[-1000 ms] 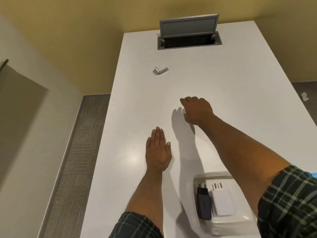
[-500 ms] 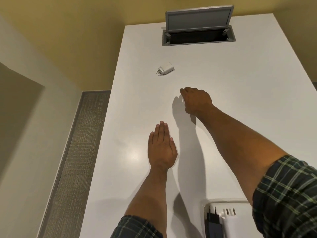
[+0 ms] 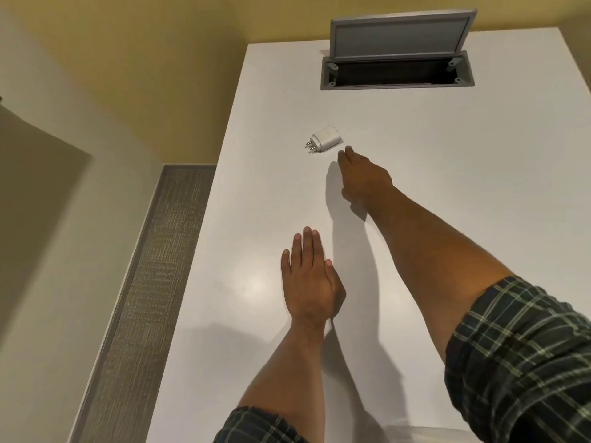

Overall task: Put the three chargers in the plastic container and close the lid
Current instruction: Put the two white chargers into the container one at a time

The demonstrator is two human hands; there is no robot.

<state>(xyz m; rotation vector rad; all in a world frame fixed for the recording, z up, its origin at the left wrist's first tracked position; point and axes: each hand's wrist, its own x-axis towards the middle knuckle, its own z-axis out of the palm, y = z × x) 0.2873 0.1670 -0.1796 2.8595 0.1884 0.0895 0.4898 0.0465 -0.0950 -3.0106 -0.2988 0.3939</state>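
Charger (image 3: 325, 142) lying alone on the white table (image 3: 447, 187), just beyond the reaching fingertips (image 3: 347, 154).

One white charger is showing, no writing readable on it, prongs pointing left. One left hand (image 3: 308, 282) is lying flat on the table, fingers straight and released. One right hand (image 3: 364, 180) is stretching out, fingers extended and holding nothing, their tips just beside the charger, apart from it.

White table (image 3: 447, 187), yellow wall (image 3: 160, 59), grey carpet (image 3: 153, 282).
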